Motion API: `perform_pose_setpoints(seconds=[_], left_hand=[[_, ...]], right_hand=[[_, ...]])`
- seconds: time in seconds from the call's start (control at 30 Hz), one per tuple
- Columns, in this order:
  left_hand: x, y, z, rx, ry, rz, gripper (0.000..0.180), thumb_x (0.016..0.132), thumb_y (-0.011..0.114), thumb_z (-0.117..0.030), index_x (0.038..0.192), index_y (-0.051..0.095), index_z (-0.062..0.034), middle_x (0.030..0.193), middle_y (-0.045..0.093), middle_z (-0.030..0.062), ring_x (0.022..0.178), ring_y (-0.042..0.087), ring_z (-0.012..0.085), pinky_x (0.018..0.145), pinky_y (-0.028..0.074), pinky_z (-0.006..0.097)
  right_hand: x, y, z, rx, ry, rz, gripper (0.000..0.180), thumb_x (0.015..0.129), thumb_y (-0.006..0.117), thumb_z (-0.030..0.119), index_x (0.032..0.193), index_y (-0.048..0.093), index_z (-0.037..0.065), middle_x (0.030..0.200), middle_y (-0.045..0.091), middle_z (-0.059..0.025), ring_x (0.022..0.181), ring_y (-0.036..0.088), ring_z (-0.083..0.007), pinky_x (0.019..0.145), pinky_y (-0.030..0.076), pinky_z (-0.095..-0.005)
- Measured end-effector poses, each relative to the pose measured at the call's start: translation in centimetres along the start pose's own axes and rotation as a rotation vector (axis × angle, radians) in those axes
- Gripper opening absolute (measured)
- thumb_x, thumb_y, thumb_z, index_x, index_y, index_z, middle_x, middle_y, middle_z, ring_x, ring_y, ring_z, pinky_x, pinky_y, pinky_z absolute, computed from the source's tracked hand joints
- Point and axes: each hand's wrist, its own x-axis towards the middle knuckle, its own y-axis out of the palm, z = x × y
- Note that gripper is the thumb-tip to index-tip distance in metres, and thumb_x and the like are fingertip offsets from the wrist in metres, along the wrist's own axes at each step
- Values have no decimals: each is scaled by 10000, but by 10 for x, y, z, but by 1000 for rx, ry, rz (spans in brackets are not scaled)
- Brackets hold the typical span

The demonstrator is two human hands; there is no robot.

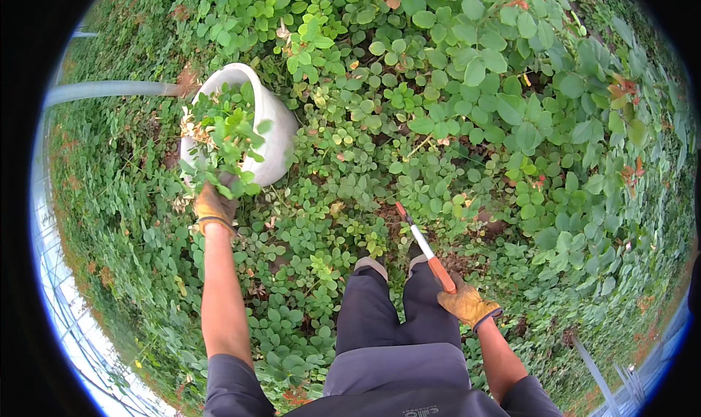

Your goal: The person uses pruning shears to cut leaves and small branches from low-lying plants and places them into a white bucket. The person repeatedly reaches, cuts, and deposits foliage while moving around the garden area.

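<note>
My left hand (pixel 215 209), in a tan and yellow work glove, is at the near rim of a white bucket (pixel 274 136). It appears closed round leafy stems (pixel 230 176), though foliage covers its fingertips. Green cuttings and some dry, pale leaves fill the bucket's mouth. At the right, my gloved right hand (pixel 469 304) is wrapped round the orange grip of a long-handled pruner (pixel 421 240). The pruner's pale shaft slants up and left, away from my hand. Its small dark and orange head is over low leaves in front of my feet.
Dense leafy plants (pixel 467 117) surround me, taller at the upper right. A pale pipe (pixel 113 90) reaches toward the bucket from the left. Another pipe (pixel 595 373) rises at the lower right. Brown soil (pixel 453 260) shows between plants near my shoes (pixel 372 266).
</note>
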Motion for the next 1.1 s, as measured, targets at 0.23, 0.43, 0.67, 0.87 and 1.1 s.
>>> perform_pose_setpoints(seconds=[0.23, 0.43, 0.67, 0.87, 1.1], left_hand=[[-21, 16, -37, 400, -246, 110, 546, 1088, 546, -395, 1406, 452, 40, 1368, 627, 240, 1107, 691, 333, 923, 619, 438], [-118, -54, 134, 447, -902, 194, 234, 1105, 483, -183, 1228, 661, -94, 1368, 701, 65, 1133, 704, 171, 1009, 540, 325], [-219, -195, 195, 350, -889, 41, 220, 1044, 516, -263, 999, 570, -54, 1009, 750, 159, 805, 742, 330, 687, 647, 405], [-224, -181, 137, 232, -694, 130, 200, 1031, 556, -270, 1034, 575, -71, 968, 721, 155, 842, 731, 364, 795, 646, 462], [-242, -89, 90, 470, -503, 219, 241, 1025, 572, -283, 1052, 603, -45, 983, 722, 182, 868, 737, 371, 819, 646, 481]], right_hand=[[8, 3, 3, -192, -64, -19, 490, 877, 630, 327, 1295, 596, 72, 1066, 721, -266, 1019, 685, -492, 892, 548, -522], [-9, -8, 34, 60, 218, 32, 593, 859, 667, 332, 1395, 602, 87, 1136, 749, -205, 1061, 711, -418, 914, 553, -476], [-20, 11, -43, -312, 350, 49, 447, 861, 669, 298, 1230, 702, 48, 1124, 757, -210, 1062, 745, -324, 891, 584, -431], [-28, 55, -122, 325, 541, 218, 453, 993, 575, 412, 1207, 690, 29, 1159, 725, -165, 1026, 712, -281, 839, 590, -478], [-86, 37, -111, 513, 544, 53, 531, 993, 563, 500, 1261, 677, 56, 1027, 725, -113, 970, 704, -238, 814, 566, -431]])
